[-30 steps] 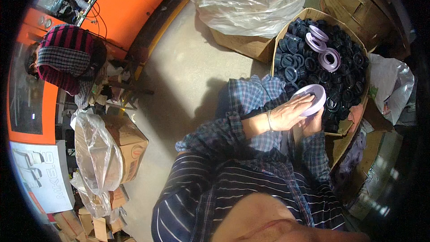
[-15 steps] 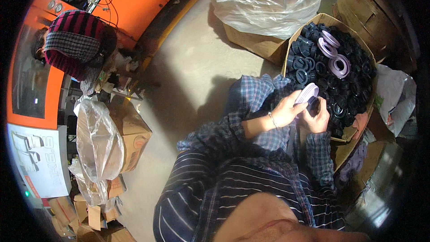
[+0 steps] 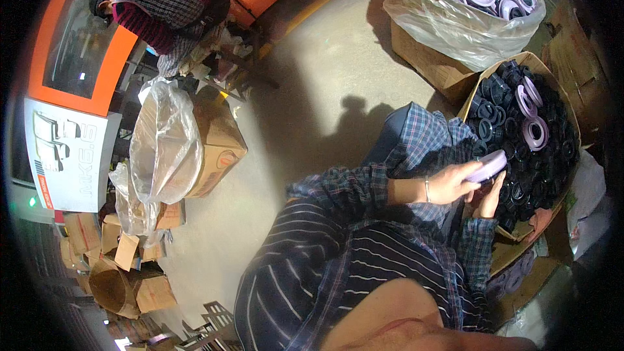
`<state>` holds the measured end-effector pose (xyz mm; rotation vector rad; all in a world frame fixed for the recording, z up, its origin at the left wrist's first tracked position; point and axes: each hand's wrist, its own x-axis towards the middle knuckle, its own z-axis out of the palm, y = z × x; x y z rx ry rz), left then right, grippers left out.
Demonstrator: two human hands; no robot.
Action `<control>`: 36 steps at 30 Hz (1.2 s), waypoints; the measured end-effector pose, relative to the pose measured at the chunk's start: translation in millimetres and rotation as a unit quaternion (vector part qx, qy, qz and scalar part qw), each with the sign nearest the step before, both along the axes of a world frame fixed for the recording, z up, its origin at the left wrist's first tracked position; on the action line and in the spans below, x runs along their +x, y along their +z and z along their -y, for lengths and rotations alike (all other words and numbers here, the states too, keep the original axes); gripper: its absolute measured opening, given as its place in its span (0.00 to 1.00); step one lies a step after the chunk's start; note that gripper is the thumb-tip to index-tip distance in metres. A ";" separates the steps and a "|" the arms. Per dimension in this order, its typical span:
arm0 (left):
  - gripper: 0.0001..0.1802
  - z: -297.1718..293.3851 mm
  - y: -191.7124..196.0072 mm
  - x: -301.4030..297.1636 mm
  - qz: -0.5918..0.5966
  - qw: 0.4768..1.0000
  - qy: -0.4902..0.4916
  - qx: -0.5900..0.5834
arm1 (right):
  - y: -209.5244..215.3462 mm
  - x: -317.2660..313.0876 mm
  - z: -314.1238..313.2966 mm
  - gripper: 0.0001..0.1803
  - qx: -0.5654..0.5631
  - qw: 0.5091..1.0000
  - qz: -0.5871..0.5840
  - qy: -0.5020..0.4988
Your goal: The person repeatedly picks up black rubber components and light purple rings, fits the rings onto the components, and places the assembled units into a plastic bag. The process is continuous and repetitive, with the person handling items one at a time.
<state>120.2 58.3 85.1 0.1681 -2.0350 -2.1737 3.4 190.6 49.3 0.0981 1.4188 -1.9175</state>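
Lilac ring (image 3: 487, 167) edge-on, long axis up-right, clamped in left hand (image 3: 452, 185); right hand (image 3: 487, 201) closed beneath it.

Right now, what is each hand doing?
Left hand: closed on the pale purple ring.
Right hand: under the ring, at the box of black rings; grip cannot be told.

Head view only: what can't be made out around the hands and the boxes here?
- Right hand: mostly hidden behind the lilac ring and the left hand, so its grip is unclear.
- Box of black rings: its lower end is lost in shadow.
- Bag of lilac rings: cut off by the top edge.
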 end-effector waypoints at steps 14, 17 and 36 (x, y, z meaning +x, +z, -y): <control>0.31 -4.9 -7.0 10.5 -0.225 0.919 0.050 -0.320 | -39.5 8.0 -13.9 0.39 -0.218 0.968 0.105 0.060; 0.27 0.7 -5.0 10.3 -0.247 0.895 -0.044 -0.369 | -39.4 16.1 -22.2 0.38 -0.137 0.977 0.144 -0.076; 0.44 165.0 122.2 -114.9 -0.166 0.955 0.245 0.026 | -44.5 21.1 -37.5 0.15 0.091 0.974 -0.108 0.174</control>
